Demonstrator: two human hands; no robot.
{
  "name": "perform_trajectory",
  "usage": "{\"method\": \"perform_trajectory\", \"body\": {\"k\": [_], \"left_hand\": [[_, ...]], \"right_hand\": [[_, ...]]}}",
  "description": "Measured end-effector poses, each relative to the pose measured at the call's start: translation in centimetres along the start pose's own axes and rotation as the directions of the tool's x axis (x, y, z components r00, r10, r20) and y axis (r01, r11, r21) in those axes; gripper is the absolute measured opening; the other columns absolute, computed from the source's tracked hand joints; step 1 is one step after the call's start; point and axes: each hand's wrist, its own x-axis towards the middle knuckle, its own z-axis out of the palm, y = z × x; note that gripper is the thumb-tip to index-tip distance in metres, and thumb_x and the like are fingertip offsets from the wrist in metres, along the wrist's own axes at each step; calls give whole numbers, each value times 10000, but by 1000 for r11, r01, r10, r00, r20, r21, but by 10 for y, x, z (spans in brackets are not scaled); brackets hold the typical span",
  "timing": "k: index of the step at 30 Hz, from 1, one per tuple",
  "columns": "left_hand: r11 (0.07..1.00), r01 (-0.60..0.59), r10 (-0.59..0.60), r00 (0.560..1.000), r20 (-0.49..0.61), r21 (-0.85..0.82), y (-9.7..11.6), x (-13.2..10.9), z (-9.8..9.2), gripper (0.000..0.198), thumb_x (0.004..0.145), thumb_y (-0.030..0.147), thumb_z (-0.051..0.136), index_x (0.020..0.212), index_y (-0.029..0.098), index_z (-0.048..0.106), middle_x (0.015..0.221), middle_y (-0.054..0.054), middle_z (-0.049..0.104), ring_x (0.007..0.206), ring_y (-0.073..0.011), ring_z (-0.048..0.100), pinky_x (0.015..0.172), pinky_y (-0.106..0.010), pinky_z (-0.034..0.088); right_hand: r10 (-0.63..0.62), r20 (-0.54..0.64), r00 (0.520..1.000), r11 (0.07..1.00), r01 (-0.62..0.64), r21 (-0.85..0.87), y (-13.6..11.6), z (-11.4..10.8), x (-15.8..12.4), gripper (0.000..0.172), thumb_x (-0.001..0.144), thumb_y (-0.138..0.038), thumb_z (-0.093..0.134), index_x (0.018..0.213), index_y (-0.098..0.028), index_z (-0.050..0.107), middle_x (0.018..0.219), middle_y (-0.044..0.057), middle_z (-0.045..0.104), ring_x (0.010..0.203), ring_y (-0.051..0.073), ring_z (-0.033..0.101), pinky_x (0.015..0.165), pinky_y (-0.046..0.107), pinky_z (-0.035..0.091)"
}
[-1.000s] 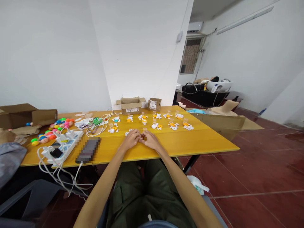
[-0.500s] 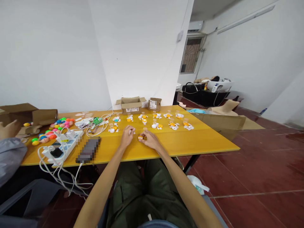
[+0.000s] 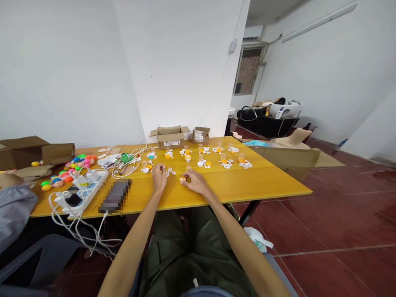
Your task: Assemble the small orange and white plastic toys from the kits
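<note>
My right hand (image 3: 194, 182) rests over the table's front part, its fingers closed round a small orange-and-white round plastic piece (image 3: 182, 180). To its left, my left hand (image 3: 159, 178) is low over the tabletop, fingers loosely bent and apart, with nothing visible in them. Small white plastic parts with holes (image 3: 170, 172) lie just right of its fingertips. Behind my hands stands an orange-and-white piece (image 3: 187, 158) with a white lower end. A small set of white and orange parts (image 3: 147, 168) lies left of my left hand.
Several sets of white and orange parts with clear cups (image 3: 225, 163) are spread across the yellow table (image 3: 262, 187). Cardboard boxes (image 3: 170, 138) stand by the wall. Leftward are a phone (image 3: 115, 195), a power strip (image 3: 89, 194), colourful balls (image 3: 66, 175) and another person's sleeve (image 3: 15, 214).
My left hand has let go of the small white parts, which now lie on the table, and moved slightly left. My right hand stays put. The other person's hand has withdrawn from the box.
</note>
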Motion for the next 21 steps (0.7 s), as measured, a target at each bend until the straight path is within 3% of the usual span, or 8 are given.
{"method": "perform_trajectory", "body": {"k": [4,10,15,21], "left_hand": [[993,55,-62,996,61,101,-3,0,2,43,773,207,646,757,232,614,871,-51,679,953,-262,641,900,-385,487],[980,77,-105,984,146,183,-6,-3,5,138,687,145,680,777,233,623,941,-70,679,1026,-284,633,950,-407,479],[992,28,-47,986,157,121,-6,-3,5,190,668,77,652,753,241,608,854,-43,666,978,-258,641,913,-387,500],[997,-3,20,978,207,-81,4,-3,5,91,714,158,660,771,227,648,834,-26,699,842,-211,666,830,-348,534]], "right_hand": [[-24,-8,1000,1000,25,13,3,2,1,143,778,-284,763,891,-234,691,965,40,698,903,206,656,819,317,491],[-6,-6,1000,1000,6,2,1,2,0,146,768,-266,773,881,-234,685,961,33,702,910,204,660,839,319,496],[2,1,1000,1000,-2,-12,-1,0,-1,152,767,-257,774,890,-232,690,971,37,705,917,204,664,846,321,502],[-42,16,999,999,41,11,1,-2,0,146,786,-286,765,904,-234,695,967,33,709,890,193,666,812,305,505]]}}
